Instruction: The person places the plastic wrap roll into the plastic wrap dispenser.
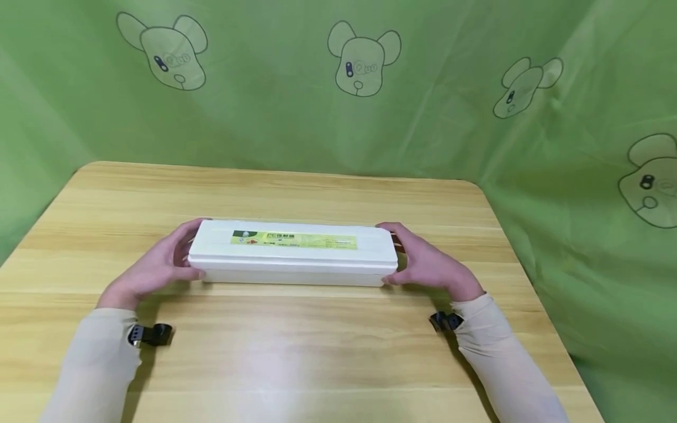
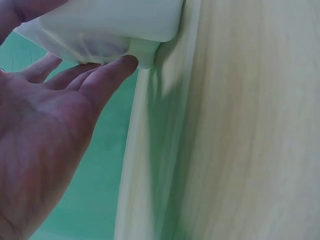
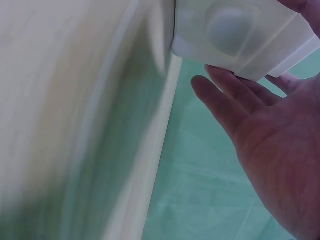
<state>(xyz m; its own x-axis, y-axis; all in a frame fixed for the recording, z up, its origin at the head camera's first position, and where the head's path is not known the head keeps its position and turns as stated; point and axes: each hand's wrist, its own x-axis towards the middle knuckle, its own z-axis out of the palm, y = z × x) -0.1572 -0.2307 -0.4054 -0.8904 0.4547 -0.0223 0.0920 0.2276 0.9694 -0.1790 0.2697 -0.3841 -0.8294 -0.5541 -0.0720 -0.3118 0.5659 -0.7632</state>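
A long white cling film box (image 1: 293, 258) lies crosswise in the middle of the table, a green and yellow label (image 1: 296, 239) on its top. My left hand (image 1: 156, 264) grips its left end, thumb at the front and fingers round the back. At the opposite end my right hand (image 1: 431, 261) holds it the same way. Each wrist view shows fingers against an end of the box, with a rounded recess (image 3: 230, 30) visible on the right end. The box's underside is hidden, and I cannot tell whether it fully rests on the wood.
A light wood table (image 1: 296, 352) with rounded far corners carries the box. Green cloth (image 1: 275, 129) with printed mouse-like heads hangs behind and on both sides. Black straps with small mounts (image 1: 156, 335) sit at both wrists, over pale sleeves (image 1: 95, 364).
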